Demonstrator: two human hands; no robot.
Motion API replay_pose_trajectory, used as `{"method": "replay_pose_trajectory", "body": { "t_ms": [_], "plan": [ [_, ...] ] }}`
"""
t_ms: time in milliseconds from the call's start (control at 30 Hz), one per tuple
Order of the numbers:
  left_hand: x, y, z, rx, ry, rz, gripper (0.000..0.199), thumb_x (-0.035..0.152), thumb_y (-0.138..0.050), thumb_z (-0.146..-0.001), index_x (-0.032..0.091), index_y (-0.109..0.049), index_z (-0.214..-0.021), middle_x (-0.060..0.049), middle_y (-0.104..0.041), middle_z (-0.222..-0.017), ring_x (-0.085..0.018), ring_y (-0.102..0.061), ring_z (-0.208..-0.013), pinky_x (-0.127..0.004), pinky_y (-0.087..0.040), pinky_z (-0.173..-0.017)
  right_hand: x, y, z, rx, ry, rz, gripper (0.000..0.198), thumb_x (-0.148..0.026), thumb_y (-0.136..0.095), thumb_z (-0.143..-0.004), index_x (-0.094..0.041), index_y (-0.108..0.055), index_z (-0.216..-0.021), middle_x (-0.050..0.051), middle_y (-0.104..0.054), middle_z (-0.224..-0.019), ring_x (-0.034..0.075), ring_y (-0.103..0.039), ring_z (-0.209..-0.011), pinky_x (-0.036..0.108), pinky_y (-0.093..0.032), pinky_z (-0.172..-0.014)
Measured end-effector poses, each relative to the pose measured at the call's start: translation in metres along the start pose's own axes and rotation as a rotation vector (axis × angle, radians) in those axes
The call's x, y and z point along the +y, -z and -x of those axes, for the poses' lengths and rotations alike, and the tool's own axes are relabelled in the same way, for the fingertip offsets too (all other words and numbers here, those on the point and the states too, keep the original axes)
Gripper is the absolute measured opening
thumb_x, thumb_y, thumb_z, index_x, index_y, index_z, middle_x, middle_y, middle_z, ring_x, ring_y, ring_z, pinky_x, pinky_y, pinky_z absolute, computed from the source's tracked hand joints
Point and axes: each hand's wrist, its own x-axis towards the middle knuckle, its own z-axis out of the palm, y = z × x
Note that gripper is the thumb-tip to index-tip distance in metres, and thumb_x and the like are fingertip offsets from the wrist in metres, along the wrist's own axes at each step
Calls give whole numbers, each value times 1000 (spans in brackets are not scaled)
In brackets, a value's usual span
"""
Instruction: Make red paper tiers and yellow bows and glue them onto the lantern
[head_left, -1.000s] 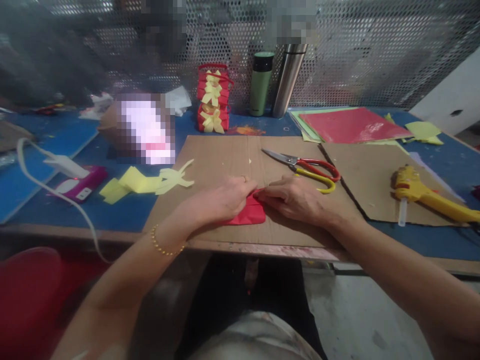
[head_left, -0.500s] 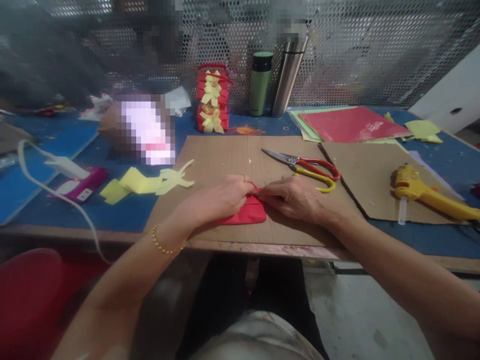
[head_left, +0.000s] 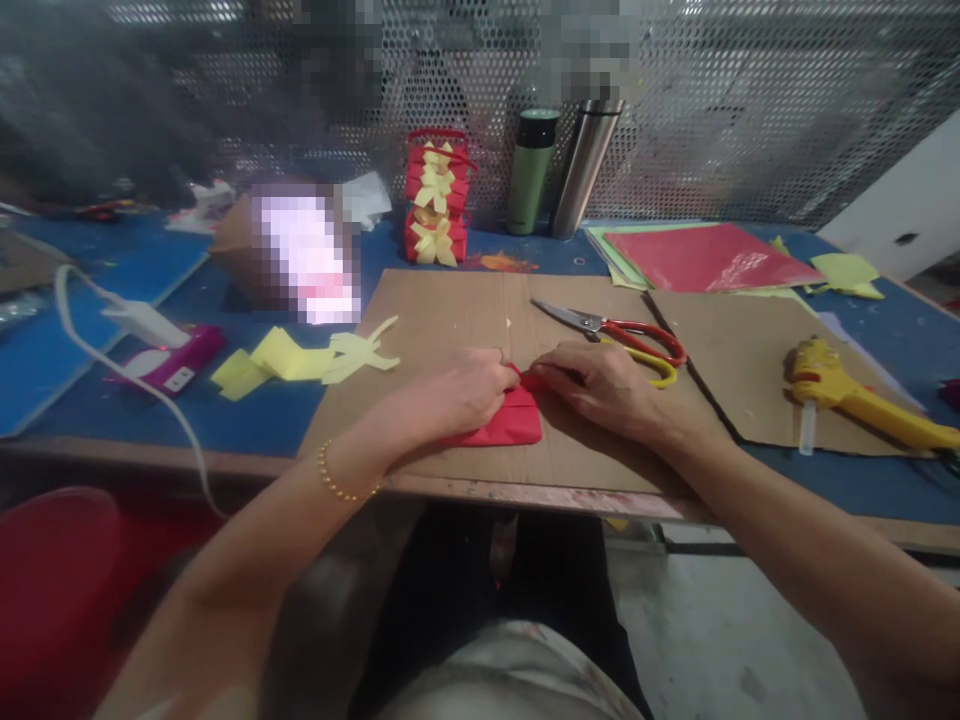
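A folded piece of red paper (head_left: 510,427) lies on the cardboard sheet (head_left: 450,305) near the table's front edge. My left hand (head_left: 469,390) is closed on its upper part and covers its left side. The fingers of my right hand (head_left: 592,385) pinch the paper's upper right edge, close to the left fingertips. Just beyond my right hand rest scissors (head_left: 637,335) with one red and one yellow handle. Cut yellow paper strips (head_left: 300,362) lie to the left of my left hand.
A yellow glue gun (head_left: 840,390) lies on the right-hand cardboard. Behind stand red boxes with yellow bows (head_left: 436,195), a green flask (head_left: 532,170) and a steel flask (head_left: 589,170). Red paper sheets (head_left: 705,255) lie back right. A white cable (head_left: 150,395) runs from a purple power strip (head_left: 176,360).
My right fingertips have drawn slightly apart from the left ones, and more red paper shows between them. The whole view has shifted a little; the other objects lie as before.
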Motion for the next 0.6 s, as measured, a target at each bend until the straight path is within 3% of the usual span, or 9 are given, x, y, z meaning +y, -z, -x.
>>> {"method": "replay_pose_trajectory", "body": {
  "t_ms": [200, 367, 600],
  "plan": [
    [-8, 1, -1, 158, -16, 72, 35, 11, -47, -98, 14, -80, -107, -11, -73, -99, -22, -67, -91, -36, -54, -88, -5, 5, 0, -68, 6, 31, 25, -30, -58, -102, -19, -80, -106, 10, -79, -94, 22, -70, -82, 32, -46, -72],
    [-16, 6, -2, 415, 144, 124, 35, 13, -48, -98, 17, -81, -112, -11, -75, -108, -23, -68, -101, -36, -53, -94, -4, 5, 1, -82, -11, 82, 20, -27, -66, -96, -19, -80, -107, 7, -76, -91, 19, -65, -74, 30, -41, -67],
    [-25, 14, -1, 339, 320, 435, 29, 36, -59, -98, 23, -84, -107, -8, -82, -113, -25, -71, -99, -37, -53, -91, 0, 1, -2, 41, 21, 46, 15, -26, -65, -97, -20, -78, -101, 6, -72, -88, 18, -62, -75, 30, -41, -68]
  ]
}}
